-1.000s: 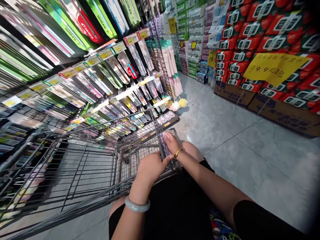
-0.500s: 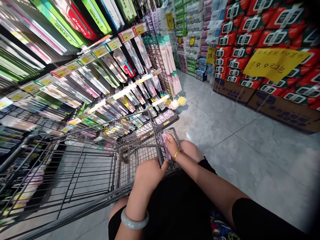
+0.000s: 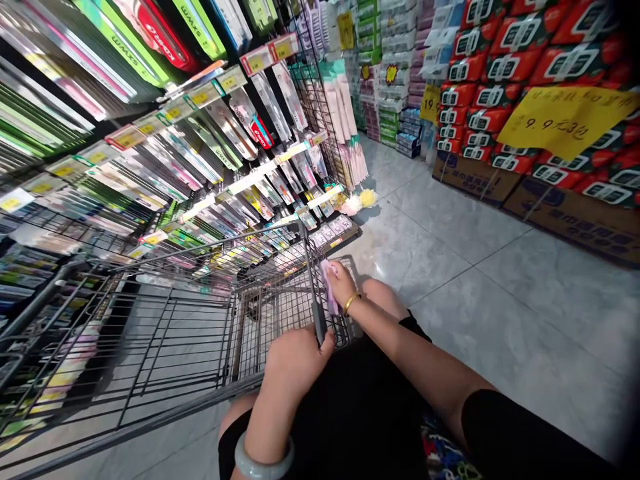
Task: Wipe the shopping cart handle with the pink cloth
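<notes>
Grey tiles (image 3: 440,233) lie below. My left hand (image 3: 295,360) grips the cart handle (image 3: 319,320); my right hand (image 3: 343,285) clutches lilac cloth (image 3: 327,275).

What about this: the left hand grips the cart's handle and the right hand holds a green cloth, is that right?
Only the colour is wrong: the head view shows a pale purple cloth in the right hand. The left hand does grip the cart's handle.
</notes>
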The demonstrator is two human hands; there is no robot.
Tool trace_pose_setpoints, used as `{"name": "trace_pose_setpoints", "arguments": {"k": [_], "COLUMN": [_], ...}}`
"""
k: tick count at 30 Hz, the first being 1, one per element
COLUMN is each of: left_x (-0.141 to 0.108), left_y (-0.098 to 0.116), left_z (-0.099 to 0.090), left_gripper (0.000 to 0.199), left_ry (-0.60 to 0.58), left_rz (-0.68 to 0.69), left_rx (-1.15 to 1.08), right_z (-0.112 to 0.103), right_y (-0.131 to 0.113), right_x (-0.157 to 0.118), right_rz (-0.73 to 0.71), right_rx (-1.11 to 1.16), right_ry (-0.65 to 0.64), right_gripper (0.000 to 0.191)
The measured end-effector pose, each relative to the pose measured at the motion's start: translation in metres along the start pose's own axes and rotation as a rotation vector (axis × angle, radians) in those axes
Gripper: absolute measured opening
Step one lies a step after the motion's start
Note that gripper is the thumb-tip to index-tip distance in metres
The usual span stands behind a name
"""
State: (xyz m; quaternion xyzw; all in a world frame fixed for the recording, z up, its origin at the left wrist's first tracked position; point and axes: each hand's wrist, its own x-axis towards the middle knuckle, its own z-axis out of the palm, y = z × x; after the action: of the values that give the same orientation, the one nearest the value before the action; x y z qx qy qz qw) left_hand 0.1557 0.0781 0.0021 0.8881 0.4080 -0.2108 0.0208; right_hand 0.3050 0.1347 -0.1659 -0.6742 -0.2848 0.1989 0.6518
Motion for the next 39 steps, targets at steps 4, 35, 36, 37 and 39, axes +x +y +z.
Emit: {"name": "trace_pose_setpoints", "arguments": {"k": [4,35,36,37,39], "left_x": [-0.007,-0.042,-0.042,-0.041,-0.041], "left_y": [-0.002,-0.022,-0.021,-0.021,-0.021], "left_z": [0.004,0.018,0.018,0.018,0.018], "left_gripper": [0.059,0.052,0.051,0.050,0.049], "left_ry": [-0.014,-0.100,-0.094,-0.086,-0.068], "left_rz": [0.004,0.002,0.002,0.003,0.006], "left_rx": [0.018,-0.027,-0.026,-0.026,-0.031], "right_z": [0.003,0.022,0.023,0.024,0.023], "right_y": [-0.035,-0.028,-0.023,-0.014,0.008], "right_x": [0.001,0.011,0.017,0.021,0.020], "right_rz": [-0.231,-0.199,-0.159,-0.096,0.020], "right_rx": [0.073,0.046,0.018,-0.007,-0.044], "right_ry": [-0.011,0.015,0.030,0.039,0.042], "right_gripper": [0.023,0.025,0.025,0.025,0.022]}}
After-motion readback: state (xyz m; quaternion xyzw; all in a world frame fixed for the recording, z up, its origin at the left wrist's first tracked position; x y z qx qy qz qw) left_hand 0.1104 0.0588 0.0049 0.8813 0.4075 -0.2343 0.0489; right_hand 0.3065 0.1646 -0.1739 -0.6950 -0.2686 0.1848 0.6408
